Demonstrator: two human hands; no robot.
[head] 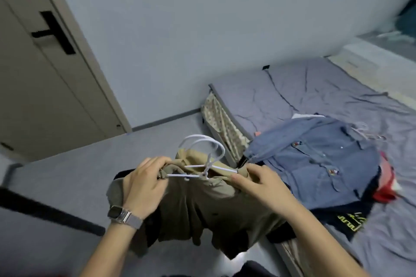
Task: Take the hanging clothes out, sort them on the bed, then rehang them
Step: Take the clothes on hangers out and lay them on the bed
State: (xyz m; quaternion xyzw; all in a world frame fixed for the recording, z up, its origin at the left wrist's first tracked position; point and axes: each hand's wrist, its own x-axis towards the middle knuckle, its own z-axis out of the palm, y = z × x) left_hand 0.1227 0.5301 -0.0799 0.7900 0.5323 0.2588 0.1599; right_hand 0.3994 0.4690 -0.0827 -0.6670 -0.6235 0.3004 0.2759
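Note:
I hold a khaki shirt on white hangers in front of me, above the floor beside the bed. My left hand grips the left shoulder of the shirt and the hanger's end. My right hand pinches the right shoulder at the other hanger end. Dark cloth hangs behind the khaki shirt. On the bed lies a blue denim shirt on top of a dark garment with yellow print and a red garment.
A beige door with a black handle stands at the left. Grey floor stretches between the door and the bed. The bed's patterned side shows at its corner. More hangers lie by the denim shirt's collar.

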